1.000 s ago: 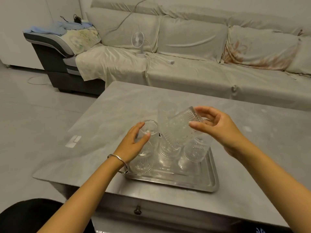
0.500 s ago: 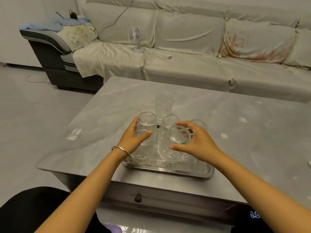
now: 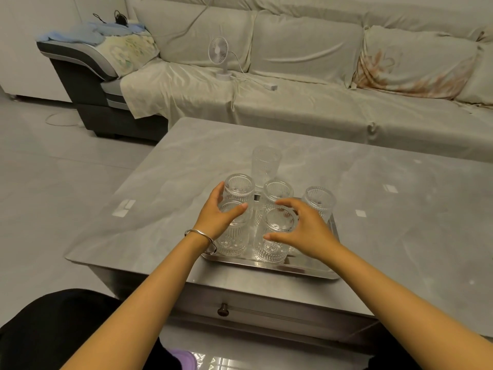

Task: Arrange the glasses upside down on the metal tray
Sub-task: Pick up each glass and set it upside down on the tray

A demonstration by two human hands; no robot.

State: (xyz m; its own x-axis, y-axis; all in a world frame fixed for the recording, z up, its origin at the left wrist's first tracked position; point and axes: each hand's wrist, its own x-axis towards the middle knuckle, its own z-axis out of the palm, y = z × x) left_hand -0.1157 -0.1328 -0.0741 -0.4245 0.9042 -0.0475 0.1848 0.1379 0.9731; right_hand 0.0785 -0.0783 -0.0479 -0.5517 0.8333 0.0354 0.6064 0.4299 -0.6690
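A metal tray (image 3: 269,268) sits near the front edge of the grey table (image 3: 400,209). Several ribbed clear glasses stand upside down on it: back-left glass (image 3: 239,186), back-middle glass (image 3: 278,190), back-right glass (image 3: 319,200), front-left glass (image 3: 232,243) and front-middle glass (image 3: 272,251). My left hand (image 3: 217,216), with a bangle on the wrist, grips the front-left glass near its top. My right hand (image 3: 306,231) curls around the upper part of the front-middle glass, which stands on the tray. A taller glass (image 3: 266,164) stands just behind the tray.
A covered sofa (image 3: 320,102) runs along the far side of the table, with a small white fan (image 3: 219,53) and its cable on the seat. The table has a drawer knob (image 3: 222,308) on its front. Grey floor lies to the left.
My right hand carried a tilted glass down and set it upside down at the tray's front middle. My left hand stayed on the front-left glass.
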